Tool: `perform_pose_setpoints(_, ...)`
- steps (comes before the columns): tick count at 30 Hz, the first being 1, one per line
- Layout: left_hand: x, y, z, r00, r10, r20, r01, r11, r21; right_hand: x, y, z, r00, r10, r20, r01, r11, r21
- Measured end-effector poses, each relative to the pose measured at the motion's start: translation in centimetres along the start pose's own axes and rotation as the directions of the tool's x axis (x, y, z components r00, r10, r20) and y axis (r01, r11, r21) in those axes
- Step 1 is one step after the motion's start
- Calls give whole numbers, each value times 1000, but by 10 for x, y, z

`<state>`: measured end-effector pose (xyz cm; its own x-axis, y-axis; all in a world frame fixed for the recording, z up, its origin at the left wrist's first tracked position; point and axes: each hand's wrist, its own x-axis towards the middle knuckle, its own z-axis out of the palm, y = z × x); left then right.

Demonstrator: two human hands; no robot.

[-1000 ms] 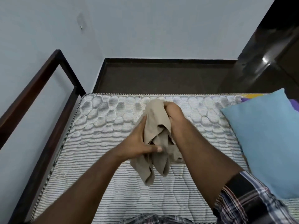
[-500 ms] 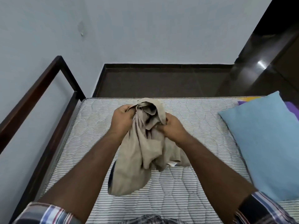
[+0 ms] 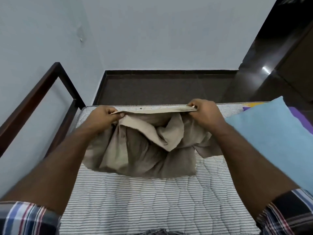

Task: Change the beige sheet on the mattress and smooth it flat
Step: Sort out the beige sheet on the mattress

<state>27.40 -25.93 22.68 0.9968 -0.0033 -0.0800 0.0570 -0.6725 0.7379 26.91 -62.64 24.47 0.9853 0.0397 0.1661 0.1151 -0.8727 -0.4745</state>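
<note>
A beige sheet (image 3: 145, 150) hangs bunched between my two hands above the bare striped quilted mattress (image 3: 152, 200). Its top edge is stretched taut between them, and its lower folds droop down to the mattress. My left hand (image 3: 101, 118) pinches the left end of that edge. At the right end, my right hand (image 3: 205, 114) pinches the edge between thumb and fingers. Both hands are near the mattress's far edge.
A light blue pillow (image 3: 274, 139) lies on the right of the mattress, over a purple and yellow cloth (image 3: 299, 114). A dark wooden bed rail (image 3: 39, 97) runs along the left by the wall. Beyond the mattress is dark floor (image 3: 162, 89).
My hands have moved apart, drawing the bunched sheet's top edge out wide and taut. The sheet hung as a narrow clump before; it now spreads across the mattress's width between my hands.
</note>
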Motion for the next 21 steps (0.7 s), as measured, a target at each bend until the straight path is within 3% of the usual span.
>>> perform_pose_setpoints(4,4,-7,6,983,-67,-172,96,982,164,0,-9,5,993,-66,96,61,997,54)
perform_pose_setpoints(7,0,-5,17,965,-21,-263,98,954,283,-1,-17,5,992,-69,109,48,982,184)
perform_pose_setpoints(10,-11,11,38,943,32,-332,29,984,179,-2,-27,8,986,-3,167,-61,922,383)
perform_pose_setpoints(13,-34,46,73,998,-33,-55,28,996,-85,-6,-42,21,961,75,267,-223,780,585)
perform_pose_setpoints(16,-51,73,104,972,35,234,35,957,-289,-11,-55,34,907,89,412,-383,581,718)
perform_pose_setpoints(18,-53,77,112,968,108,228,-3,910,-416,-12,-57,38,888,68,454,-417,535,735)
perform_pose_setpoints(21,-44,59,103,976,112,186,-26,909,-415,-5,-40,35,934,191,302,-355,573,739)
